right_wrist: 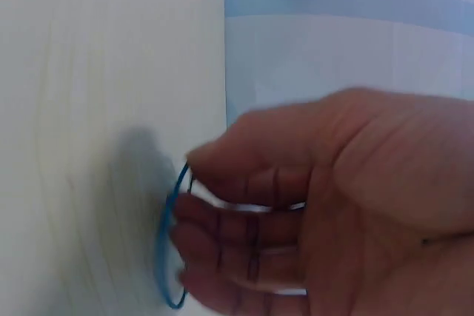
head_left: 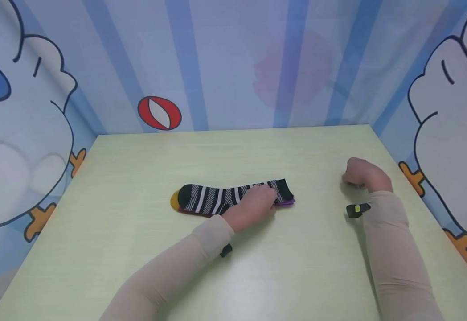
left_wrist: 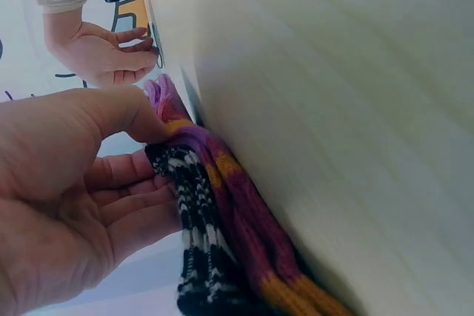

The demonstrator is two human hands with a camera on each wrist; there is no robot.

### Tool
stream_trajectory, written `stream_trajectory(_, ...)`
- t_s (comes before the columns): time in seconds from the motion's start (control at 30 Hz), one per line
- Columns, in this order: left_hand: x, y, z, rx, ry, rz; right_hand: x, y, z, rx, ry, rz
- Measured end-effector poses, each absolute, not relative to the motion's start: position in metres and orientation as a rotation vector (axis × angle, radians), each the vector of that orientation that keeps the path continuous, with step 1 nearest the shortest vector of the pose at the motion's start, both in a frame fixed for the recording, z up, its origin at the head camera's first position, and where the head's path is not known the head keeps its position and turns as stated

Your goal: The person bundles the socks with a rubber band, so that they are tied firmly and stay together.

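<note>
A black-and-white patterned sock (head_left: 207, 198) lies flat on the table over a purple, orange and maroon sock (left_wrist: 244, 212). Only the lower sock's yellow toe and purple cuff edge peek out in the head view. Near the cuff end, my left hand (head_left: 253, 207) pinches the sock pair, with the thumb on one side and the fingers on the other in the left wrist view. Off to the right, my right hand (head_left: 363, 174) pinches a thin blue rubber band (right_wrist: 161, 249) between thumb and fingertips, close to the tabletop. The head view hides that band behind the hand.
The pale wooden table (head_left: 117, 249) has its back edge against a blue striped curtain (head_left: 233, 67). Cartoon-printed cloth stands along both sides. A small black device (head_left: 355, 210) is strapped at the right wrist, another (head_left: 226, 250) at the left.
</note>
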State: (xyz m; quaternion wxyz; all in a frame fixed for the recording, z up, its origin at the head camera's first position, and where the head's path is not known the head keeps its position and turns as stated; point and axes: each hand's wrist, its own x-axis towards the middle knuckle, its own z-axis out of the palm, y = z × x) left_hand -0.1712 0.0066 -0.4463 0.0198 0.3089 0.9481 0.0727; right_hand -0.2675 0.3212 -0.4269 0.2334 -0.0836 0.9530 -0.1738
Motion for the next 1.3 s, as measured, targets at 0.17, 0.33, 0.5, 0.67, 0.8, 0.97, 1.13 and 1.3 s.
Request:
stream_trajectory(0.17, -0.173, 0.003, -0.447, 1.01, 2.93, 0.194, -0.271, 0.323, -0.431, -0.244, 2.577, -0.723)
stream_trajectory(0.33, -0.176, 0.001, -0.448, 1.057, 2.927, 0.133, -0.275, 0.329, -0.44, -0.181, 2.46, -1.061)
stream_trajectory(0.5, -0.18, -0.002, -0.45, 1.125, 2.91, 0.127, -0.278, 0.336, -0.447, -0.122, 2.274, -1.332)
stream_trajectory(0.67, -0.187, -0.007, -0.455, 1.165, 2.916, 0.215, -0.278, 0.338, -0.447, -0.027, 2.089, -1.532)
stream_trajectory(0.8, -0.192, -0.009, -0.458, 1.148, 2.923, 0.29, -0.276, 0.34, -0.445, 0.042, 1.945, -1.617)
stream_trajectory(0.97, -0.194, -0.01, -0.46, 1.153, 2.927, 0.305, -0.274, 0.341, -0.445, 0.079, 1.86, -1.653)
stream_trajectory(1.13, -0.193, -0.009, -0.461, 1.157, 2.941, 0.307, -0.274, 0.344, -0.448, -0.013, 1.871, -1.674)
stream_trajectory(1.3, -0.194, -0.007, -0.46, 1.142, 2.945, 0.304, -0.276, 0.347, -0.445, -0.075, 1.791, -1.819)
